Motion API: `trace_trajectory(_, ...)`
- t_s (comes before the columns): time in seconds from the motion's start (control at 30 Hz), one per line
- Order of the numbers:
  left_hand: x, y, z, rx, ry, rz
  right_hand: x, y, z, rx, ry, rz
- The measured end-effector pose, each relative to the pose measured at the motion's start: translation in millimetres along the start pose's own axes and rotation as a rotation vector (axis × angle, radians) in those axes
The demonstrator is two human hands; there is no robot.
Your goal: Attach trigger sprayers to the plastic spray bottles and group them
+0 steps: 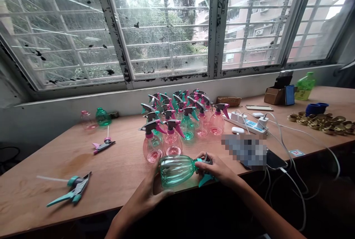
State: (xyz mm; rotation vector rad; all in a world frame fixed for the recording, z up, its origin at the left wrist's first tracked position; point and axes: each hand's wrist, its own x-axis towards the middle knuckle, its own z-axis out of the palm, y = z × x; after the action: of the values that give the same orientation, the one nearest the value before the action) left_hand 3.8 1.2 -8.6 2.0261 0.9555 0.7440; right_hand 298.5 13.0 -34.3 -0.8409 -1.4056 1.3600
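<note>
At the table (116,176), before the pink sprayers (173,141), we hold the green bottle (177,171) sideways: left hand (149,191) clasping its base, right hand (217,168) gripping its spray head (205,180)! Far right, a yellow label (302,94), unreadably small.

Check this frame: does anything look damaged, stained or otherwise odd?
The window frame looks worn: dark shows through its pale paint. On the tabletop, a brownish patch near the loose pink spray head resembles a stain; whether wet, I cannot tell. A pixelated block hides something beside the phone.
</note>
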Motion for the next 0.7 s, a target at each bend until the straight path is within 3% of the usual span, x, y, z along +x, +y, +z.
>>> trace_trajectory(0.2,1.1,-0.5,-2.1,0.173,0.043,-0.018,-0.5,-0.7,-0.4,-0.005,0.005,0.011)
trace_trajectory(0.4,-1.0,-7.4,0.3,0.118,0.050,0.030,-1.6,-3.5,0.4,-0.022,0.009,0.022)
trace_trajectory(0.7,0.5,1.4,-2.1,0.208,0.072,-0.012,-2.2,-4.9,0.1,0.005,-0.013,0.032)
